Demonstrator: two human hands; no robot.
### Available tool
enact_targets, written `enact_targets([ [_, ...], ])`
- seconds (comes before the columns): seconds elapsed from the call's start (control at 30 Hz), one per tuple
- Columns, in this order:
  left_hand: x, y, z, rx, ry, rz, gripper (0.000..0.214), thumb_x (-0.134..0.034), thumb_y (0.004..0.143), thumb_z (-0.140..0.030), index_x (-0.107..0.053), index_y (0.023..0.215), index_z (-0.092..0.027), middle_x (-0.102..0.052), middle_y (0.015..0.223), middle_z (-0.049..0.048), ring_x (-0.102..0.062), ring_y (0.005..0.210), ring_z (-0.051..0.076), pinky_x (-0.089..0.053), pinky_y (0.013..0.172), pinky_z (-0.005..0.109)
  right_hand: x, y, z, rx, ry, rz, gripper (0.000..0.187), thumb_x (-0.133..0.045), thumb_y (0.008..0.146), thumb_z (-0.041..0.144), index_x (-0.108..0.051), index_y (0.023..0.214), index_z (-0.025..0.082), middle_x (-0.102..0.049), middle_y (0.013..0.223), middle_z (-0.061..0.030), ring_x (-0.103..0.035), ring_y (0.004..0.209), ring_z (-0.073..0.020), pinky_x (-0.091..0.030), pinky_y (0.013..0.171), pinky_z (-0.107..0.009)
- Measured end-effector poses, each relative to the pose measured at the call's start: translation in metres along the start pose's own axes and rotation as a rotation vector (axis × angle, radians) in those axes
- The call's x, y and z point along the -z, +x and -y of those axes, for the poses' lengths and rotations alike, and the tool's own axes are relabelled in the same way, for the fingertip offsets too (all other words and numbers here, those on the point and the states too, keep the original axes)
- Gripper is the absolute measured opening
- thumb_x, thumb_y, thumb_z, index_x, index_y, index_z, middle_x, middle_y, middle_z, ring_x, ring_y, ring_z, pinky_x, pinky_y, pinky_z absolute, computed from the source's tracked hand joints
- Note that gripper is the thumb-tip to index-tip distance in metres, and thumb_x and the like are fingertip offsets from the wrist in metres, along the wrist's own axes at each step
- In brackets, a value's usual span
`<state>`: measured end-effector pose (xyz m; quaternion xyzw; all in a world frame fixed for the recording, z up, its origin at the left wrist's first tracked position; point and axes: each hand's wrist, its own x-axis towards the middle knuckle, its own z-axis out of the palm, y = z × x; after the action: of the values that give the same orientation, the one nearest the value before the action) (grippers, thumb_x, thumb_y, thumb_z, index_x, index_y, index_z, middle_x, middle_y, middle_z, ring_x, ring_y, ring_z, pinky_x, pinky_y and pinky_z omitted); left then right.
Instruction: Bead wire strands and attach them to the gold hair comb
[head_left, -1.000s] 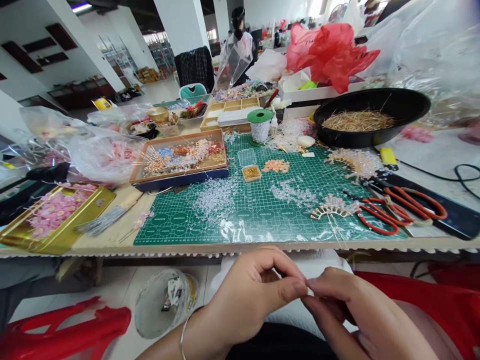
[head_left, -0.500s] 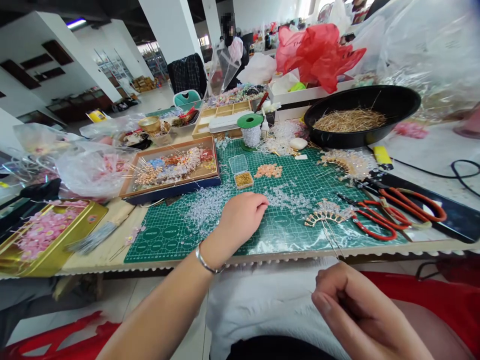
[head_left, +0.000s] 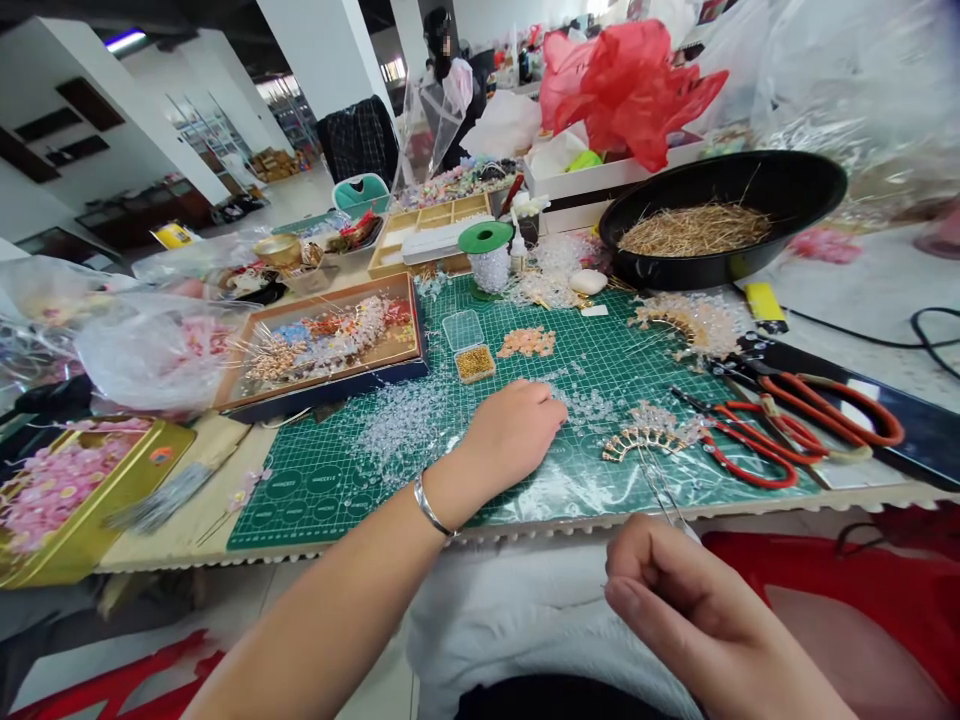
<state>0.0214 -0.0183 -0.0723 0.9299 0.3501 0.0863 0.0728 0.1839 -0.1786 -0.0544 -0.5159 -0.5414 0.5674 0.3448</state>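
Live from the bench: matt green plastic cutting mat [head_left: 300, 510] at six o'clock, glassy clear beads [head_left: 397, 430] at nine, smooth black plastic basin [head_left: 795, 175] at one, glossy red scissor handles [head_left: 750, 470] at three, shiny gold metal tin [head_left: 161, 445] at eight!

My workbench [head_left: 172, 530] is pale wood, and most of it lies under a green cutting mat [head_left: 300, 510] strewn with clear glass beads [head_left: 394, 430]. On the mat sit a small clear box of gold beads [head_left: 474, 364], a patch of peach beads [head_left: 526, 342], a gilt comb frame [head_left: 645, 445] and a spool with a green lid [head_left: 486, 255]. Just left of the mat is a wooden tray [head_left: 315, 308] of beaded sprays; further left, a gold tin [head_left: 150, 460] of pink flowers. To the right — red-handled pliers [head_left: 825, 415] on a dark board [head_left: 926, 435], a yellow lighter [head_left: 765, 305] and a black basin [head_left: 795, 175] of straw-coloured stems [head_left: 694, 230].
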Motion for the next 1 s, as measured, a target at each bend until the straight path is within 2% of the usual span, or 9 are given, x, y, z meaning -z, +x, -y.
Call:
enact_targets([
  [0.2,0.009,0.002,-0.005,-0.001,-0.100,0.024,0.019,-0.048,0.091,-0.014,-0.063,0.081,-0.015,-0.061,0.088,0.0087,-0.055,0.088,0.024,-0.045,0.078,0.037,-0.004,-0.002,-0.006,-0.069,0.090,0.045,0.030,-0.053,0.097,0.046,-0.048,0.077,0.024,-0.043,0.067,0.0049,-0.040,0.060,-0.0138,-0.039,0.055,-0.020],
  [0.3,0.025,-0.009,-0.011,0.032,-0.253,0.015,0.014,-0.050,0.087,-0.013,-0.060,0.077,-0.016,-0.062,0.087,0.0071,-0.058,0.086,0.021,-0.047,0.076,0.034,-0.010,-0.007,-0.002,-0.054,0.139,-0.033,0.032,-0.056,0.096,0.047,-0.049,0.076,0.023,-0.040,0.064,0.0058,-0.036,0.058,-0.0134,-0.035,0.053,-0.021],
  [0.4,0.042,-0.034,-0.024,0.070,-0.472,0.009,0.009,-0.050,0.090,-0.019,-0.059,0.089,-0.017,-0.068,0.089,0.0035,-0.061,0.076,0.013,-0.049,0.066,0.026,-0.013,-0.013,0.002,0.009,0.104,-0.158,0.032,-0.055,0.097,0.046,-0.050,0.074,0.023,-0.040,0.063,0.0059,-0.037,0.057,-0.0132,-0.036,0.052,-0.021],
  [0.47,0.049,-0.055,-0.038,0.152,-0.775,0.003,0.012,-0.047,0.094,-0.026,-0.056,0.095,-0.017,-0.070,0.088,0.0029,-0.058,0.060,0.008,-0.045,0.050,0.019,-0.012,-0.016,0.004,0.089,0.016,-0.176,0.032,-0.053,0.099,0.044,-0.050,0.074,0.024,-0.043,0.062,0.0052,-0.041,0.055,-0.0133,-0.039,0.051,-0.020],
  [0.57,0.048,-0.084,-0.061,0.443,-1.660,-0.062,0.018,-0.070,0.082,-0.028,-0.060,0.091,-0.016,-0.069,0.080,0.0017,-0.047,0.046,0.003,-0.030,0.036,0.014,-0.009,-0.021,0.008,0.239,-0.146,-0.176,0.029,-0.049,0.101,0.039,-0.052,0.076,0.024,-0.048,0.062,0.0047,-0.047,0.053,-0.0132,-0.043,0.047,-0.019],
  [0.63,0.043,-0.097,-0.075,0.554,-1.971,-0.093,0.021,-0.078,0.074,-0.024,-0.067,0.090,-0.014,-0.070,0.077,0.0018,-0.044,0.042,0.001,-0.026,0.033,0.013,-0.011,-0.024,0.012,0.330,-0.263,-0.208,0.026,-0.048,0.102,0.033,-0.052,0.077,0.025,-0.049,0.062,0.0050,-0.048,0.051,-0.0128,-0.044,0.046,-0.019],
  [0.8,0.039,-0.114,-0.095,0.608,-2.161,-0.140,0.013,-0.079,0.077,-0.022,-0.070,0.081,-0.013,-0.072,0.075,0.0043,-0.049,0.039,0.003,-0.022,0.029,0.013,-0.023,-0.033,0.017,0.508,-0.486,-0.284,0.020,-0.052,0.098,0.024,-0.051,0.077,0.025,-0.048,0.059,0.0057,-0.045,0.045,-0.0124,-0.041,0.042,-0.021],
  [0.9,0.041,-0.119,-0.101,0.617,-2.238,-0.146,0.016,-0.082,0.074,-0.021,-0.069,0.078,-0.013,-0.070,0.077,0.0046,-0.054,0.047,0.004,-0.025,0.032,0.012,-0.029,-0.036,0.020,0.538,-0.521,-0.341,0.020,-0.053,0.095,0.024,-0.050,0.075,0.025,-0.048,0.056,0.0057,-0.043,0.043,-0.0122,-0.038,0.040,-0.023],
  [1.0,0.043,-0.121,-0.105,0.667,-2.293,-0.131,0.019,-0.086,0.070,-0.018,-0.070,0.078,-0.012,-0.065,0.075,0.0026,-0.052,0.052,0.003,-0.024,0.035,0.009,-0.030,-0.037,0.022,0.569,-0.570,-0.330,0.020,-0.054,0.093,0.022,-0.050,0.073,0.025,-0.050,0.055,0.0050,-0.046,0.042,-0.0117,-0.039,0.039,-0.023],
])
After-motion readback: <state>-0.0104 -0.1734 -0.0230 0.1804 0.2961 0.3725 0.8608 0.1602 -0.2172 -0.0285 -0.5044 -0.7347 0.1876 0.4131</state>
